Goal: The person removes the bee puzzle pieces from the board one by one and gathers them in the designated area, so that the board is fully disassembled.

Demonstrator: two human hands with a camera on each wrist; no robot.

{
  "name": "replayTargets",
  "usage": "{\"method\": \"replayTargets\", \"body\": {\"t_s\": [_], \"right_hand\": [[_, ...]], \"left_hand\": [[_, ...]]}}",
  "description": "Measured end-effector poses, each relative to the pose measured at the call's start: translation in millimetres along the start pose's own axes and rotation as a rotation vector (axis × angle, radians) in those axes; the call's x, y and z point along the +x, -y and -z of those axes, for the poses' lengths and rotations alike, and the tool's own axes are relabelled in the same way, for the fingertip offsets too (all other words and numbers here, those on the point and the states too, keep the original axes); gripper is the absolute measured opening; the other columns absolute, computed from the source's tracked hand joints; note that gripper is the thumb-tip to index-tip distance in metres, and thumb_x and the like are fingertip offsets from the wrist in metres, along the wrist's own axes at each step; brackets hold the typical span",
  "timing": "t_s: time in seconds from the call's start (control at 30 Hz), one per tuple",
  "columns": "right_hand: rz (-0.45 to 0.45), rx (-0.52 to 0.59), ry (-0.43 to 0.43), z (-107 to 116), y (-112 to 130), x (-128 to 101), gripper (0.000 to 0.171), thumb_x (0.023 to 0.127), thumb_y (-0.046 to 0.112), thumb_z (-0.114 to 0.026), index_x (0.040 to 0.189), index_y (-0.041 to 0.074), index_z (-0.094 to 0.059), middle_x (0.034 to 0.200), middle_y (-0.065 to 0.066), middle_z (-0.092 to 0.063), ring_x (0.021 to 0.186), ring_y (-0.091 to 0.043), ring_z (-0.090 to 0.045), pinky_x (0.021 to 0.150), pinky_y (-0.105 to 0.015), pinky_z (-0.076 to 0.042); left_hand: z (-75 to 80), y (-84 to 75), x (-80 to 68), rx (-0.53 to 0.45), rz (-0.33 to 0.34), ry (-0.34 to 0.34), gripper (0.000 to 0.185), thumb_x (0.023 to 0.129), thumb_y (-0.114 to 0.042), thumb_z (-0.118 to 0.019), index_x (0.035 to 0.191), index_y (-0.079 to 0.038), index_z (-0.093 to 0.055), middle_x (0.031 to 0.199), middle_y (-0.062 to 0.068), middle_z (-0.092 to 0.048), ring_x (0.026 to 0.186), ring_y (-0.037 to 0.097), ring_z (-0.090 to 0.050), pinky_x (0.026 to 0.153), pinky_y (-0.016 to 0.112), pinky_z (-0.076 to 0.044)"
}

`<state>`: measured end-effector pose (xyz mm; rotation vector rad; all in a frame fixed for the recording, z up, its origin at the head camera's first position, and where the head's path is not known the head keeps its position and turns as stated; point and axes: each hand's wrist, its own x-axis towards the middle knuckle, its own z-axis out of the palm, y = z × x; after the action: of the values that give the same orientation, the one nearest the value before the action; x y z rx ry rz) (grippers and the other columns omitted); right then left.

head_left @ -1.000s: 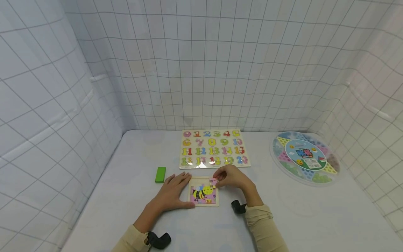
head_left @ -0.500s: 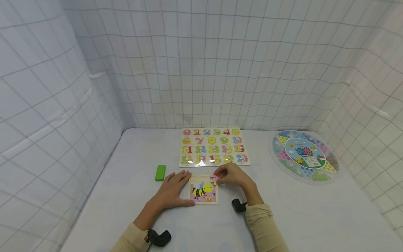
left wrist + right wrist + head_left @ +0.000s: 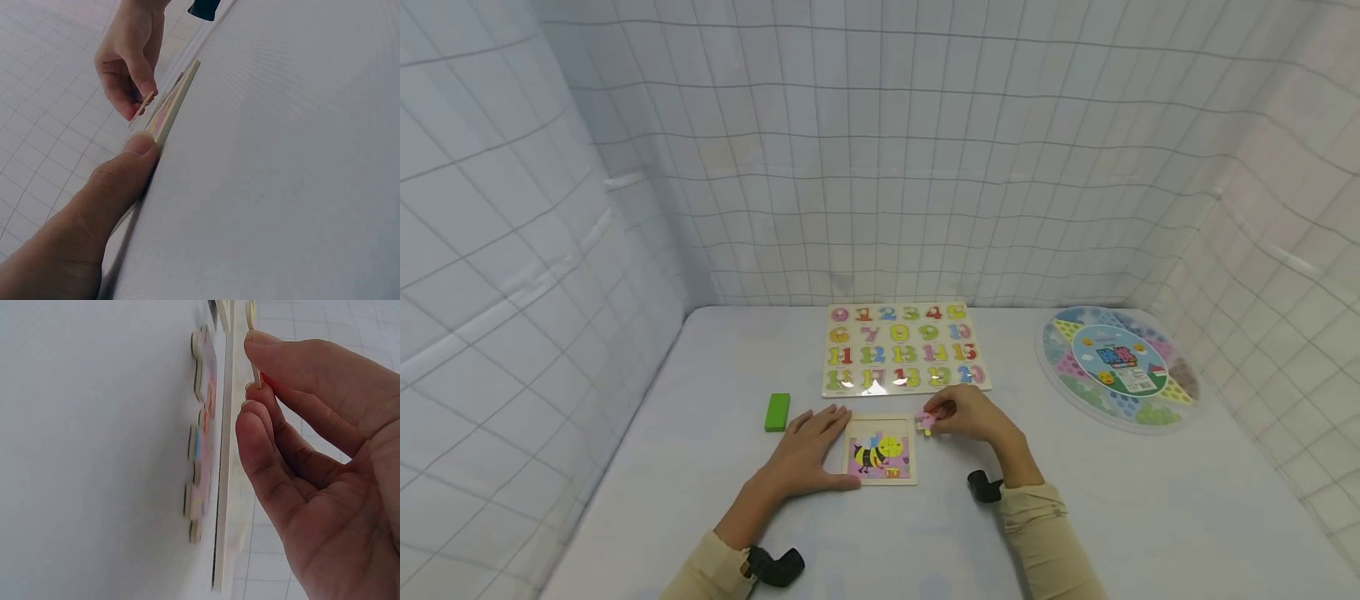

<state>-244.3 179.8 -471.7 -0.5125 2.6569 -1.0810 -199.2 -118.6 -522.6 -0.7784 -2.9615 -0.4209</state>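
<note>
A small wooden jigsaw tray [image 3: 880, 417] with a bee picture [image 3: 880, 456] lies on the table. Pieces cover its lower part; a strip along the top shows bare wood. My left hand [image 3: 808, 454] rests along the tray's left side, fingers spread to the far corner and thumb [image 3: 139, 145] on the near one. Just off the tray's right edge, my right hand [image 3: 968, 414] pinches a pink puzzle piece [image 3: 925, 422] between thumb and fingers. Several loose puzzle pieces [image 3: 201, 440] lie on the table in the right wrist view, hidden by the right hand in the head view.
A number board [image 3: 904, 354] in shiny film lies behind the tray. To the left of the tray is a green block [image 3: 777, 412]. A round game board [image 3: 1117, 369] with a star pattern lies at the far right. White gridded cloth [image 3: 880, 167] walls in the table.
My right hand has drawn the pink puzzle piece from over the tray's upper right corner to the right, off the tray. The left hand keeps its place on the tray.
</note>
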Motion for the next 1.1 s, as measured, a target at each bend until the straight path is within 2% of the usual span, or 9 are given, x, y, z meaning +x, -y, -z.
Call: {"method": "replayTargets", "body": {"t_s": [0.2,0.77,1.1], "right_hand": [[-0.042,-0.002,-0.008,5.3,-9.8,-5.4,0.022,0.070,0.010,-0.077,0.090,0.012,-0.070,0.082,0.003,-0.065,0.073,-0.011,-0.056,0.066,-0.024,-0.049],[-0.046,-0.011,-0.046,31.0,-47.4,-26.5,0.023,0.071,0.015,-0.078,0.092,0.011,-0.070,0.075,0.002,-0.060,0.069,-0.012,-0.052,0.060,-0.023,-0.046],[-0.123,0.016,-0.057,38.0,-55.3,-33.1,0.024,0.071,0.015,-0.077,0.094,0.011,-0.070,0.077,0.000,-0.060,0.070,-0.014,-0.052,0.062,-0.024,-0.046]], "left_hand": [[-1.5,2.8,-0.7,0.013,0.002,0.000,0.109,0.061,-0.087,-0.044,0.144,-0.018,-0.030,0.149,0.000,-0.032,0.139,0.018,-0.026,0.113,0.046,-0.018],[-0.5,2.7,-2.1,0.002,-0.006,-0.004,0.110,0.061,-0.088,-0.043,0.144,-0.017,-0.030,0.149,0.002,-0.032,0.138,0.019,-0.027,0.113,0.046,-0.018],[1.2,1.2,-1.3,0.004,-0.018,-0.013,0.109,0.062,-0.087,-0.044,0.144,-0.016,-0.031,0.148,0.002,-0.033,0.138,0.019,-0.027,0.112,0.047,-0.019]]}}
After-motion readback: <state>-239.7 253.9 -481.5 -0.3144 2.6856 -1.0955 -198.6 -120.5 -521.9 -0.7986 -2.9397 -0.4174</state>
